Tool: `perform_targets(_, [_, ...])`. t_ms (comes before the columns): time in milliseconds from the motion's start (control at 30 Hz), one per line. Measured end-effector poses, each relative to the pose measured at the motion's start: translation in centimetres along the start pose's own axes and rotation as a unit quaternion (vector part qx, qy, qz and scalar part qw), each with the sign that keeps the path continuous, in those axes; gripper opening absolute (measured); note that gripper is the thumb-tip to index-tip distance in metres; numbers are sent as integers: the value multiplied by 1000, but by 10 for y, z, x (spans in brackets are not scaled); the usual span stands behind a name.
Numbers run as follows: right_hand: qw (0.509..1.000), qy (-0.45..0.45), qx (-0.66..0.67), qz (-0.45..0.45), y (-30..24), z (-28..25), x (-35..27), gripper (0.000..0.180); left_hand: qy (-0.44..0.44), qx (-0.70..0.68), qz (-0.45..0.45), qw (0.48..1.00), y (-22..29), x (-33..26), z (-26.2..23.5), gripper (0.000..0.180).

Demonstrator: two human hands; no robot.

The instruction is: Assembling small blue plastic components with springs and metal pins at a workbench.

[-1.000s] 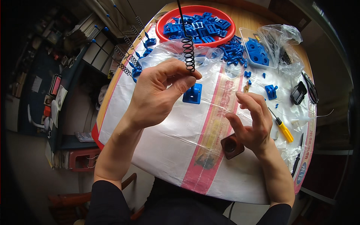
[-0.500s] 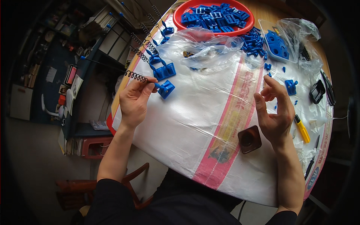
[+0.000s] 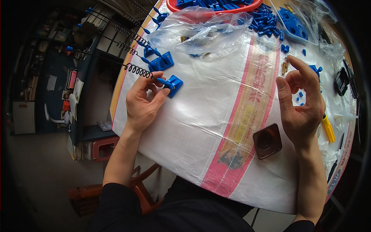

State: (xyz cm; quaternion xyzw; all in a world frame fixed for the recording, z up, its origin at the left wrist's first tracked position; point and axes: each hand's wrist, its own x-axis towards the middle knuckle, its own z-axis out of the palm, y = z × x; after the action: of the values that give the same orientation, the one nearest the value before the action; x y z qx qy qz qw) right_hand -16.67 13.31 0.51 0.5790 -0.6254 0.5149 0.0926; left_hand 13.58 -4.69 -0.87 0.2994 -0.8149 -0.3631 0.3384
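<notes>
At the table's left side, my left hand [image 3: 143, 104] reaches a blue plastic base [image 3: 174, 86] with a stem and a black coil spring [image 3: 138, 71]. The base sits on the sheet. My thumb and fingers stand apart around the stem, the thumb tip by the base's edge. Behind it are more blue bases [image 3: 161, 62] with springs, their thin rods leaning left past the table edge. My right hand [image 3: 301, 100] hovers over the right side, thumb and forefinger apart, nothing visible between them. Brass pins [image 3: 285, 66] and small blue caps [image 3: 301, 94] lie near it.
A red basin [image 3: 214, 12] of blue parts stands at the back, beside a clear plastic bag [image 3: 197, 33] and a heap of blue pieces [image 3: 266, 21]. A dark square block [image 3: 267, 141] lies below my right hand. Farther right is a yellow-handled tool [image 3: 328, 129].
The view has shifted, so the table's contents sit higher in it. My left thumb and fingers have spread from their pinch on the blue stem. The right hand keeps its open shape.
</notes>
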Motion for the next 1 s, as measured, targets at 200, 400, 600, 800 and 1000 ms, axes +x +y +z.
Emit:
perform_targets(200, [998, -4, 12, 65, 4, 0, -2, 41, -44, 13, -27, 999, -4, 4, -8, 27])
perform_targets(400, [997, -7, 12, 82, 5, -1, -2, 39, -62, -176, -97, 978, 27, 12, -4, 18])
perform_targets(600, [996, -4, 12, 92, 3, -1, -1, 38, -64, -307, -103, 944, 29, 5, 2, 19])
perform_targets(800, [995, -3, 14, 94, 4, -1, -1, 38, -73, -294, -87, 949, 32, 3, 9, 19])
perform_targets(1000, [995, -5, 16, 99, 3, -1, -1, 38, -63, -253, -36, 965, 32, 0, 12, 17])
